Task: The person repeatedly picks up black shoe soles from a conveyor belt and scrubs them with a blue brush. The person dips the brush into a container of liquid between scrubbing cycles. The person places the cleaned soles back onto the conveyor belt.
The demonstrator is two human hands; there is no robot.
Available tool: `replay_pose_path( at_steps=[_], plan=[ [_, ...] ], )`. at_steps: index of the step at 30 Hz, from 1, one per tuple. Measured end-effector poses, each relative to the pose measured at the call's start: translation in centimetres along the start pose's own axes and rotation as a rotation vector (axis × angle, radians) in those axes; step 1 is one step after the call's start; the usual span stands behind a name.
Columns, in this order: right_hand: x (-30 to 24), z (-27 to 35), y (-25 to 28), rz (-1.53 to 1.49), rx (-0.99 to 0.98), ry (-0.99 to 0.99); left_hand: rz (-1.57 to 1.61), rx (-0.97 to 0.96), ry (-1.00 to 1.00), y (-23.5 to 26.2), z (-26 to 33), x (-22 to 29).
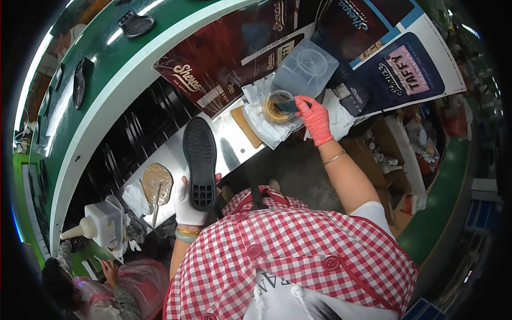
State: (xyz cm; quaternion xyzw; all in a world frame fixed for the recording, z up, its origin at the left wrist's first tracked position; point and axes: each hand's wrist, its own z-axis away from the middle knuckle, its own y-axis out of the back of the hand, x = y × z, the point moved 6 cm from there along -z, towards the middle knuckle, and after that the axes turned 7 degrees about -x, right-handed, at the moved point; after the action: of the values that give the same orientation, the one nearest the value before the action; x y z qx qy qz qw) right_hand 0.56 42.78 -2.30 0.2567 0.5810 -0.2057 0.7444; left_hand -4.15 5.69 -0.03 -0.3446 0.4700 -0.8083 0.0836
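Observation:
In my left hand (190, 205), gloved in white with bare fingertips, is a black shoe sole (199, 152). It stands lengthwise with its ribbed, walled side toward me and the square-celled heel near my palm. My right hand (314, 121), in a pinkish-red glove, pinches a dark brush (288, 106). The brush's far end reaches into a clear cup (271, 113) of yellowish-brown liquid; its bristles are hidden. White sheets (256, 97) lie under and around the cup, and a translucent plastic container (306, 66) stands just behind it.
A tan strip (246, 127) and a brown round pad with a pointed metal tool (156, 205) lie on the metal ledge. At left is a white nozzle bottle (101, 224). More soles (80, 84) sit on the green conveyor (106, 53). Another person (117, 288) works at lower left.

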Motion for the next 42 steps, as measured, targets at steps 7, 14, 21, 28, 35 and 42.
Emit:
replay_pose_path(
  at_steps=[7, 14, 21, 28, 35, 42],
  plan=[
    [1.2, -1.0, -0.6, -0.090, -0.095, 0.024, -0.033, 0.071, 0.003, 1.8, -0.6, -2.7],
    [1.2, 1.0, -0.1, -0.275, -0.124, -0.165, 0.008, 0.006, -0.034, 3.4, -0.8, -3.4],
    [-7.5, 9.7, -10.5, -0.415, -0.453, -0.077, 0.137, 0.043, -0.059, 2.0, -0.3, -3.2],
    [-9.5, 11.8, -14.1, -0.371, -0.495, -0.038, 0.200, -0.034, -0.095, 0.1, 0.4, -2.5],
    [-9.8, 12.4, -15.1, -0.312, -0.532, -0.066, 0.130, -0.043, -0.129, -1.3, 0.8, -1.8],
    [-10.1, 14.3, -16.0, -0.205, -0.584, -0.009, 0.160, 0.022, -0.244, -0.9, 0.3, -0.7]
  ],
)
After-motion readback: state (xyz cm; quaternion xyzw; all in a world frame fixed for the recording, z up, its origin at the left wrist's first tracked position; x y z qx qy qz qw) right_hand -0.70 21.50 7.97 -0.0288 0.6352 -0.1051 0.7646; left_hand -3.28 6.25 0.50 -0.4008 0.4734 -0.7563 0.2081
